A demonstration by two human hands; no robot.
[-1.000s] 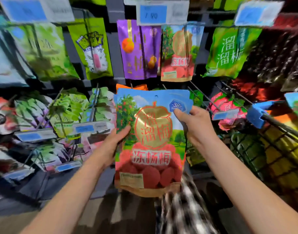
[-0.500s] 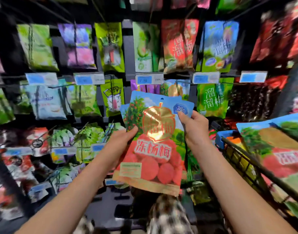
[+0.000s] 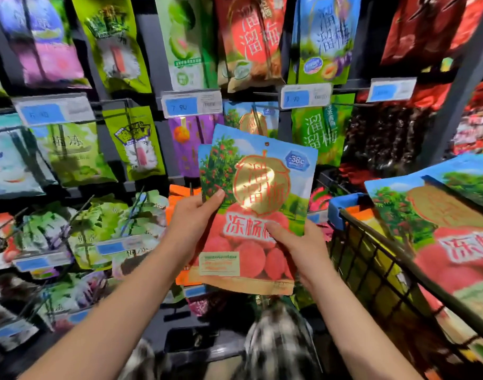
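Foil pouches (image 3: 259, 187), blue over red, held upright before the rack (image 3: 149, 64), top leaning slightly right. Grip: left hand (image 3: 192, 223) pinches the left edge mid-height, right hand (image 3: 303, 248) clasps the lower right. Straight above hangs a matching pouch (image 3: 251, 119); the hang-hole end points to it.

I see bright, even store light, source unclear. Gold foil on the front pouch (image 3: 259, 185) throws glare. Centre is sharp. Rack (image 3: 152, 64) edges smear and bow from the wide lens, with dark gaps behind. Checked cloth (image 3: 278, 338) is blurred.
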